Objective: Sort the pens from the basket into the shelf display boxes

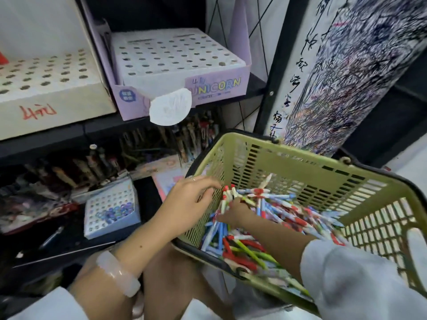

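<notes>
The pens (265,218) lie in a heap in the green basket (300,167), pointing many ways. Most lie flat, with their long sides running across the basket floor.

The right hand (233,214) is down in the heap. It is the hand nearest the pens. Its fingers curl round a small bunch with red tops that stands up, tips pointing to the shelf.

The left hand (191,199) rests on the basket's near wall. Its fingers bend over the rim, touching the bunch's tops.

The purple box (208,86) sits on the shelf, up and left of both hands. Its holes look empty. Next, I think, the bunch must lift out and go up there.
</notes>
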{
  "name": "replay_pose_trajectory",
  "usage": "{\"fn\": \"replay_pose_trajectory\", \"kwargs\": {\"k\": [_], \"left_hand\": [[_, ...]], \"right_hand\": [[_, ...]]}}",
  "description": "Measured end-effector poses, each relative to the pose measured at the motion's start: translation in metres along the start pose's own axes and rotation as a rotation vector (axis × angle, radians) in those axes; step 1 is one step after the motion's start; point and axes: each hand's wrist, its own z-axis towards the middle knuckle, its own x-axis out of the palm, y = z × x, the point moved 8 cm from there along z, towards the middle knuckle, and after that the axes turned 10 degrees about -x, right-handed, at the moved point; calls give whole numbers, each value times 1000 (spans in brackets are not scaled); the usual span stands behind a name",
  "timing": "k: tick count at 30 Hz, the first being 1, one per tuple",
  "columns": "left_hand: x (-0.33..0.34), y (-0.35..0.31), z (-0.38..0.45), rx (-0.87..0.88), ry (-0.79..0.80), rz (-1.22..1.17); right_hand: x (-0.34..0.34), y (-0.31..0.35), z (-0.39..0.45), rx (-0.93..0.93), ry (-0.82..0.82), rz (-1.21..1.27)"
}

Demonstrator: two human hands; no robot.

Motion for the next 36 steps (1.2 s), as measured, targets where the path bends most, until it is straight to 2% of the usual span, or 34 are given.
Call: {"fn": "replay_pose_trajectory", "kwargs": {"k": [4, 6, 14, 16, 18, 20, 21, 25, 28, 32, 36], "left_hand": [[-4, 5, 0, -77, -45, -163], [-4, 8, 1, -108, -46, -183], [5, 4, 7, -154, 62, -130], [18, 0, 10, -237, 144, -193], [42, -6, 7, -375, 345, -302], [61, -20, 1, -446, 510, -478], [64, -28, 0, -454, 522, -574], [51, -47, 0, -407, 401, -804], [29, -62, -6, -316, 332, -787], [-17, -67, -8, -201, 125, -851], [-68, -60, -15, -137, -36, -833]], "right_hand": [[8, -9, 7, 94, -189, 205], [7, -11, 7, 86, -226, 315], [-56, 14, -38, -220, -316, 741], [-77, 29, -63, -347, -341, 793], [-92, 47, -88, -502, -350, 881], [-97, 61, -107, -576, -303, 1041], [-98, 67, -117, -590, -284, 1085], [-106, 84, -148, -584, -328, 995], [-120, 106, -168, -682, -405, 854], [-134, 149, -193, -839, -483, 709], [-142, 199, -211, -874, -651, 441]]}}
